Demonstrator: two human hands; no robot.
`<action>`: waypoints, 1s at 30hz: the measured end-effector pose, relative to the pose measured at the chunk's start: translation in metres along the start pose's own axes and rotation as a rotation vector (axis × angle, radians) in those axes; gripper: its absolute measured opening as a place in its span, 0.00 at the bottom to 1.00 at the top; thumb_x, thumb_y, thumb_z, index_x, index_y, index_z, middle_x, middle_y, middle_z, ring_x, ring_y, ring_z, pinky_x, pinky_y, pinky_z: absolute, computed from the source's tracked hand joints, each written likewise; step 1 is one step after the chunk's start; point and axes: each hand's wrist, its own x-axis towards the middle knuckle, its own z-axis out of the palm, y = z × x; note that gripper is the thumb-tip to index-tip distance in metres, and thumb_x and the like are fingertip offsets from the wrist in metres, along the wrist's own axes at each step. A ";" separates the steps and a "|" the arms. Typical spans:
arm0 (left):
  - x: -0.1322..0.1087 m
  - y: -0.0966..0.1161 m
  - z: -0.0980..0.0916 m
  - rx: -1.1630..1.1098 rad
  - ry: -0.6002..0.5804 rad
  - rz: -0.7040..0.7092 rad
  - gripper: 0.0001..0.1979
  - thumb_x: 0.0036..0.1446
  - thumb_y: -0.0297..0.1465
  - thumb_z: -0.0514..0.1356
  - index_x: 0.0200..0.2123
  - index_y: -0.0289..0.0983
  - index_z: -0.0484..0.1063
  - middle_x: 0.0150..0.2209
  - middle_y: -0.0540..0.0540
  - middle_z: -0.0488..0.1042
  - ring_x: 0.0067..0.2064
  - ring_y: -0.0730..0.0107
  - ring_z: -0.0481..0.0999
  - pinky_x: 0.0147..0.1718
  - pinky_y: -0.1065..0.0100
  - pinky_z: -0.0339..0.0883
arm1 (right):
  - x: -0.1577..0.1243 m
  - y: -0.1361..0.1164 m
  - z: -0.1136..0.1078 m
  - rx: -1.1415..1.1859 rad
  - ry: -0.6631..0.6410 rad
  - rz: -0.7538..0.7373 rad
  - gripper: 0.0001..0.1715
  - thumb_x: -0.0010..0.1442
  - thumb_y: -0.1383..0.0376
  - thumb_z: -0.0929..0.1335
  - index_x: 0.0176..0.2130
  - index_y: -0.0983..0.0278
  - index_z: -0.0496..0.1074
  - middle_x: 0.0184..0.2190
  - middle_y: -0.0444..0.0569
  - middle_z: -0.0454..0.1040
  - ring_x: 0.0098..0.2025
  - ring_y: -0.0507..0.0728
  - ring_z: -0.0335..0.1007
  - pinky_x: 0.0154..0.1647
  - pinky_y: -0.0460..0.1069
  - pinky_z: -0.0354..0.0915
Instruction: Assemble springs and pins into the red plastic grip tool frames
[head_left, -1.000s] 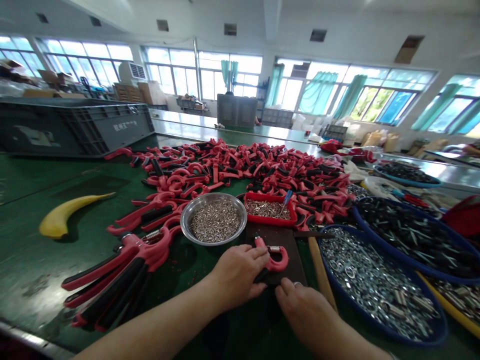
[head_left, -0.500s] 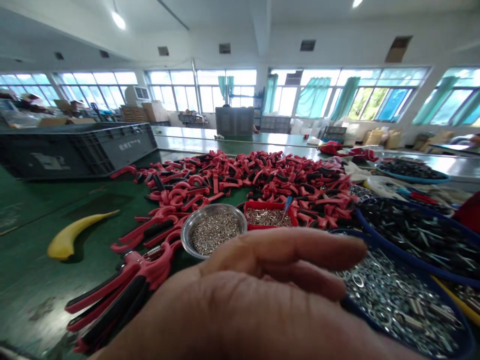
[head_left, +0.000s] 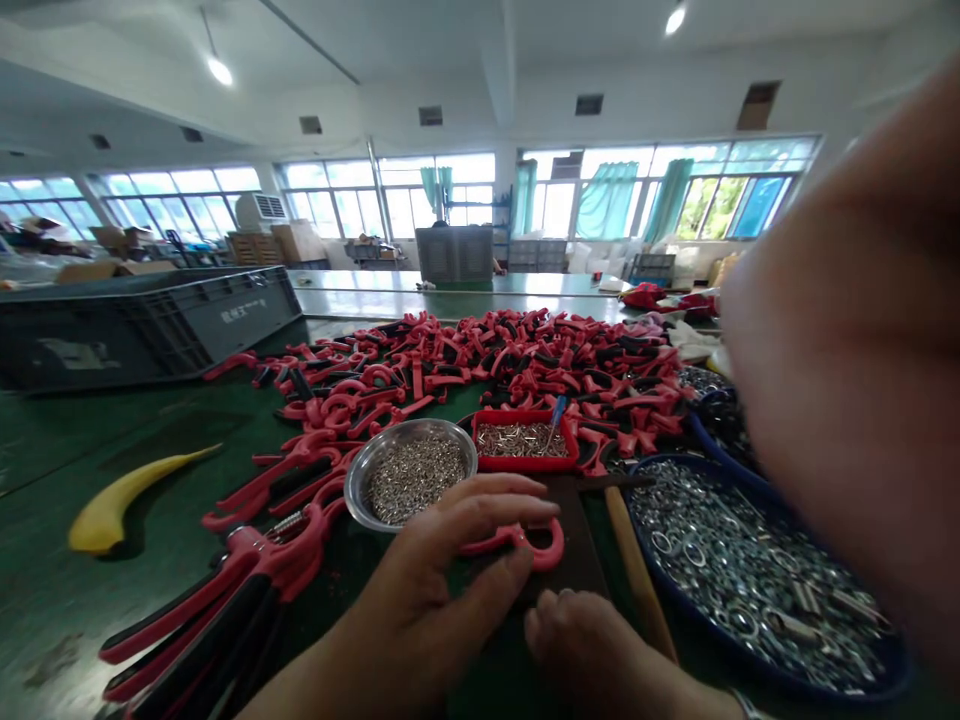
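Observation:
My left hand (head_left: 427, 570) is closed around a pink clamp half (head_left: 551, 548), its curved hook end showing past the fingertips. Beneath that end is a dark flat block (head_left: 581, 560). Close by on the right, my right hand (head_left: 589, 640) has its fingers curled in; what they hold, if anything, is hidden. A hammer (head_left: 637, 575) with a wooden handle lies beside the block. In front of the left hand are a metal bowl of small rivets (head_left: 416, 475) and a red tray (head_left: 525, 462) of longer rivets with a blue-handled tool.
Pink clamp parts (head_left: 480, 350) are heaped across the table. Assembled clamps (head_left: 255, 570) and a banana (head_left: 124, 505) lie left, before a grey crate (head_left: 150, 325). A blue basin (head_left: 757, 670) holds metal rings and pins. Another person's blurred hand (head_left: 855, 350) blocks the right side.
The large blurred hand has moved from the lower middle to the upper right, close to the lens. Both my hands and the clamp half now show. The view has shifted slightly.

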 end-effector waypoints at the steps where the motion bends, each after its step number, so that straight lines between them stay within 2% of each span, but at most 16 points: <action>1: 0.000 0.007 0.001 0.029 -0.015 0.006 0.14 0.54 0.38 0.53 0.45 0.48 0.70 0.48 0.51 0.69 0.50 0.62 0.66 0.47 0.59 0.64 | -0.001 0.006 -0.004 0.015 -0.004 0.029 0.15 0.61 0.62 0.63 0.47 0.65 0.65 0.44 0.50 0.68 0.40 0.55 0.67 0.38 0.54 0.67; 3: 0.000 0.014 0.002 0.090 -0.048 0.012 0.13 0.55 0.34 0.53 0.43 0.45 0.71 0.47 0.49 0.70 0.49 0.63 0.67 0.48 0.58 0.62 | -0.003 0.021 -0.016 0.043 0.001 0.104 0.13 0.61 0.63 0.62 0.45 0.65 0.66 0.41 0.49 0.69 0.36 0.53 0.68 0.35 0.51 0.67; 5: 0.001 0.013 0.006 0.155 -0.069 0.002 0.14 0.53 0.30 0.53 0.42 0.42 0.72 0.46 0.47 0.70 0.47 0.62 0.68 0.49 0.58 0.61 | -0.003 0.039 -0.028 0.068 0.023 0.190 0.11 0.62 0.67 0.59 0.44 0.65 0.67 0.37 0.49 0.70 0.34 0.52 0.68 0.33 0.48 0.67; 7: 0.004 0.007 0.012 0.211 -0.088 -0.007 0.15 0.52 0.28 0.53 0.43 0.41 0.72 0.46 0.45 0.70 0.47 0.61 0.68 0.49 0.57 0.60 | -0.001 0.057 -0.036 0.094 0.049 0.261 0.15 0.63 0.70 0.56 0.43 0.64 0.67 0.36 0.50 0.71 0.34 0.52 0.69 0.33 0.47 0.66; 9: 0.007 0.001 0.019 0.249 -0.110 -0.007 0.16 0.51 0.27 0.53 0.43 0.41 0.72 0.46 0.45 0.70 0.47 0.61 0.68 0.49 0.58 0.60 | 0.003 0.072 -0.038 0.120 0.062 0.298 0.17 0.63 0.72 0.54 0.43 0.64 0.68 0.38 0.51 0.71 0.36 0.53 0.69 0.35 0.47 0.66; 12: 0.009 -0.003 0.026 0.281 -0.144 -0.001 0.16 0.52 0.28 0.53 0.44 0.42 0.72 0.46 0.46 0.70 0.47 0.61 0.68 0.48 0.59 0.61 | 0.010 0.085 -0.030 0.161 0.051 0.290 0.12 0.62 0.68 0.59 0.44 0.65 0.67 0.42 0.51 0.69 0.41 0.55 0.68 0.40 0.51 0.65; 16: 0.009 -0.006 0.030 0.314 -0.180 0.005 0.16 0.50 0.29 0.54 0.44 0.44 0.71 0.47 0.47 0.71 0.47 0.61 0.68 0.47 0.60 0.62 | 0.019 0.092 -0.017 0.219 0.020 0.258 0.14 0.60 0.62 0.64 0.45 0.65 0.66 0.45 0.50 0.68 0.42 0.56 0.67 0.41 0.55 0.66; 22: 0.012 -0.015 0.035 0.359 -0.200 0.012 0.17 0.49 0.30 0.55 0.44 0.45 0.71 0.47 0.47 0.71 0.48 0.60 0.68 0.47 0.61 0.63 | 0.032 0.097 -0.017 0.280 0.004 0.280 0.13 0.60 0.61 0.63 0.42 0.66 0.67 0.38 0.47 0.70 0.33 0.52 0.68 0.33 0.50 0.67; 26: 0.012 -0.018 0.036 0.379 -0.198 0.000 0.18 0.49 0.31 0.55 0.44 0.46 0.71 0.48 0.47 0.70 0.48 0.59 0.68 0.47 0.60 0.64 | 0.034 0.096 -0.022 0.284 0.006 0.293 0.09 0.61 0.64 0.61 0.35 0.65 0.69 0.32 0.46 0.70 0.30 0.50 0.66 0.30 0.46 0.63; 30: 0.011 -0.019 0.036 0.378 -0.184 -0.027 0.18 0.48 0.32 0.56 0.45 0.46 0.70 0.49 0.47 0.70 0.48 0.57 0.68 0.47 0.58 0.63 | 0.033 0.091 -0.026 0.238 0.029 0.298 0.17 0.62 0.68 0.56 0.31 0.63 0.70 0.29 0.46 0.70 0.29 0.49 0.66 0.28 0.44 0.60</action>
